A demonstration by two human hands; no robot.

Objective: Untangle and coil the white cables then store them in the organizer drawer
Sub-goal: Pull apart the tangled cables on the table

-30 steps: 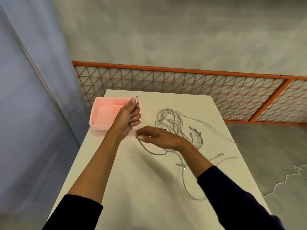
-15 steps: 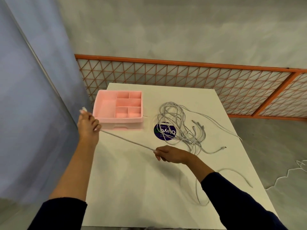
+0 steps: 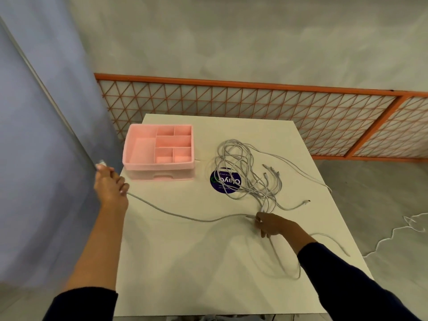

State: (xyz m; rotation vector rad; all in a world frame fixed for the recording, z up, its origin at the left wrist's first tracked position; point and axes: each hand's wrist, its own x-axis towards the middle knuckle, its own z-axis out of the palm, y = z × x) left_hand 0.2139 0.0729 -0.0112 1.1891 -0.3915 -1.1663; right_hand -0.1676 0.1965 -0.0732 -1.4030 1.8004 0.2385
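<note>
A tangle of white cables lies on the white table, right of centre. My left hand, out past the table's left edge, grips one end of a single white cable, its plug sticking out above my fingers. That cable sags across the table to my right hand, which pinches it at the near edge of the tangle. The pink organizer stands at the back left, with several compartments on top and its front drawer closed.
A round dark blue sticker lies under the tangle. Loose cable ends trail toward the table's right edge and a loop blurs near my right sleeve. An orange lattice fence runs behind the table. Another white cable lies on the floor at right.
My left hand pulled its cable end from beside the organizer out past the left table edge. My right hand slid along the cable to the right, toward the tangle. The stretched cable now sags.
</note>
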